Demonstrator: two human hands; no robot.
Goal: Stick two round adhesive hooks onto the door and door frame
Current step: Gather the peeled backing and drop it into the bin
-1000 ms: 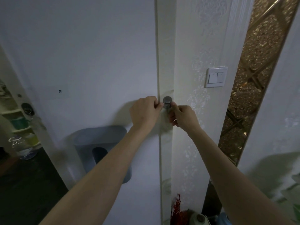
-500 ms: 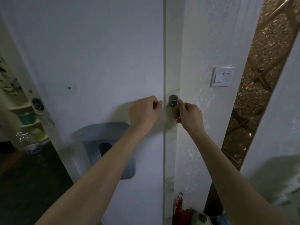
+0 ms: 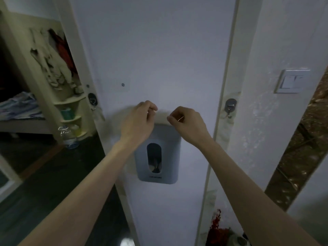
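Head view, with the white door (image 3: 159,50) as the landmark: both bare forearms reach up to the door's middle, just above a grey wall-mounted dispenser (image 3: 158,157) fixed to its face; the left hand (image 3: 138,121) is curled with thumb and forefinger pinched together near the door surface, and whether that grip holds anything I cannot tell; the right hand (image 3: 188,125) is curled the same way beside it, the two hands near each other but apart, and a thin pale sliver (image 3: 181,119) shows pinched at its fingertips, too small to identify; a small round mark (image 3: 122,84) sits on the door above and left of the hands.

To the right of the door runs the pale door frame (image 3: 229,68); one round adhesive hook (image 3: 230,106) is stuck on it, at about the height of the hands and well apart from them, a metal hook hanging from its lower part; further right of the frame a white light switch (image 3: 291,81) sits on patterned wallpaper.

On the door's left edge a dark round lock fitting (image 3: 92,100) shows; beyond that edge stand cream corner shelves (image 3: 71,103) with small items, and a clear plastic bottle (image 3: 68,137) is on the dark floor (image 3: 53,174); red dried stems (image 3: 217,226) appear below the frame at the bottom.
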